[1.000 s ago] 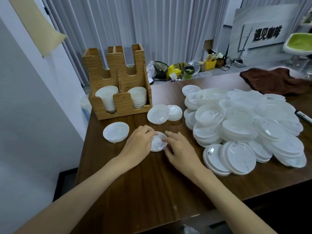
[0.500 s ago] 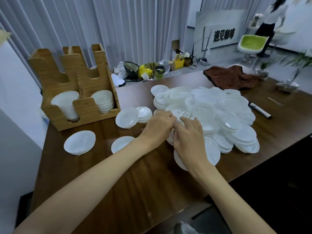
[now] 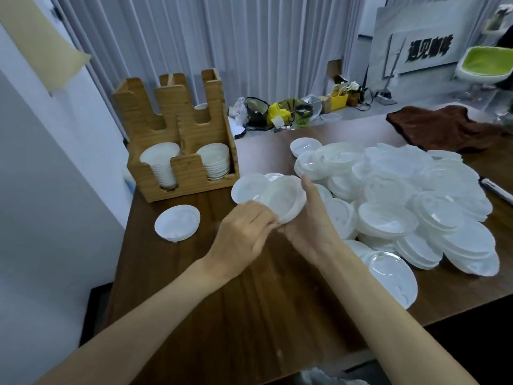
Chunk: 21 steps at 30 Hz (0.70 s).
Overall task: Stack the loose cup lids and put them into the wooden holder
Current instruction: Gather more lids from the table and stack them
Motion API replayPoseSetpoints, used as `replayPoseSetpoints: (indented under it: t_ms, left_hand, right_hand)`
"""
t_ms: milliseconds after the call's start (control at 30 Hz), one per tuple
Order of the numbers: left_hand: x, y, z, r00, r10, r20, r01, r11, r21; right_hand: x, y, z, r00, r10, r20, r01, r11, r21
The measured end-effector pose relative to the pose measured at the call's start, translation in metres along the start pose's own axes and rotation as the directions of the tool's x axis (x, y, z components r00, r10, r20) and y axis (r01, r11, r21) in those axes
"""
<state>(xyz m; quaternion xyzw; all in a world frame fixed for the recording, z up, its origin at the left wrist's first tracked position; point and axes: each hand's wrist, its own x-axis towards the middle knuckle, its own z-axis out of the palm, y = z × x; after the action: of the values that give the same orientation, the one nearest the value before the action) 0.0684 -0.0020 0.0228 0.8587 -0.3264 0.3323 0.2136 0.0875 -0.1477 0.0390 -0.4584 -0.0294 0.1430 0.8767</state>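
Two hands, left hand (image 3: 243, 234) and right hand (image 3: 312, 229), are gripping lids (image 3: 286, 197) with curled fingers (image 3: 263, 218) above the surface (image 3: 249, 301), probably aligning them for the holder (image 3: 188, 173), which is standing just behind, left of the loose pile (image 3: 402, 195).

Dark wooden table (image 3: 249, 315) carries a notched wooden holder (image 3: 188, 179) left beyond the fingers (image 3: 308, 187), heaped white plastic lids (image 3: 402, 207) (overlapping) rightward.

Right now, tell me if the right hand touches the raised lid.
Touching. The head view shows the right hand cupping the right rim of the raised lid, a finger lying along its edge. The left hand pinches its near edge.
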Motion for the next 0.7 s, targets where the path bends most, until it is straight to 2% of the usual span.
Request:
replayPoseSetpoints:
  t_ms: [67, 100, 167, 233, 300, 367, 433, 500, 567, 600, 633, 700]
  left_hand:
    - [-0.009, -0.002, -0.002, 0.991, -0.131, 0.041, 0.135, 0.981, -0.141]
    - [-0.012, -0.001, -0.005, 0.973, -0.218, 0.078, 0.231, 0.946, -0.227]
    - [-0.014, 0.004, -0.013, 0.890, -0.417, 0.184, 0.455, 0.795, -0.401]
    - [-0.013, 0.009, -0.020, 0.767, -0.576, 0.281, 0.624, 0.570, -0.535]
    - [-0.012, 0.008, -0.024, 0.675, -0.674, 0.302, 0.684, 0.418, -0.598]
    - [-0.012, 0.003, -0.027, 0.621, -0.720, 0.310, 0.698, 0.328, -0.636]
    - [-0.014, -0.002, -0.030, 0.606, -0.729, 0.319, 0.700, 0.297, -0.650]
    - [-0.016, -0.007, -0.033, 0.595, -0.741, 0.312, 0.704, 0.294, -0.646]
    - [-0.017, -0.013, -0.036, 0.543, -0.788, 0.289, 0.708, 0.245, -0.662]
    - [-0.018, -0.018, -0.038, 0.514, -0.814, 0.270, 0.716, 0.234, -0.658]
    - [-0.020, -0.023, -0.040, 0.494, -0.835, 0.243, 0.733, 0.251, -0.632]
    - [-0.025, -0.031, -0.044, 0.498, -0.848, 0.183, 0.774, 0.339, -0.535]
  right_hand:
    - [0.003, 0.008, 0.001, 0.993, 0.053, 0.109, -0.069, 0.986, 0.153]
    - [0.005, 0.013, 0.002, 0.990, 0.060, 0.129, -0.080, 0.984, 0.157]
    - [0.012, 0.021, 0.008, 0.995, 0.055, 0.087, -0.050, 0.997, -0.051]
    - [0.016, 0.023, 0.019, 1.000, 0.019, 0.019, -0.011, 0.942, -0.336]
    - [0.016, 0.023, 0.030, 1.000, -0.017, -0.015, 0.008, 0.879, -0.476]
    - [0.016, 0.020, 0.037, 0.996, -0.084, -0.025, 0.052, 0.796, -0.603]
    - [0.016, 0.018, 0.040, 0.994, -0.107, -0.006, 0.076, 0.740, -0.668]
    - [0.016, 0.016, 0.038, 0.996, -0.079, -0.028, 0.043, 0.767, -0.640]
    - [0.015, 0.014, 0.033, 0.995, -0.066, -0.072, 0.012, 0.814, -0.581]
    - [0.013, 0.013, 0.031, 0.989, -0.107, -0.099, 0.025, 0.791, -0.612]
    - [0.013, 0.014, 0.027, 0.976, -0.180, -0.122, 0.050, 0.731, -0.680]
    - [0.011, 0.017, 0.018, 0.939, -0.321, -0.123, 0.080, 0.552, -0.830]
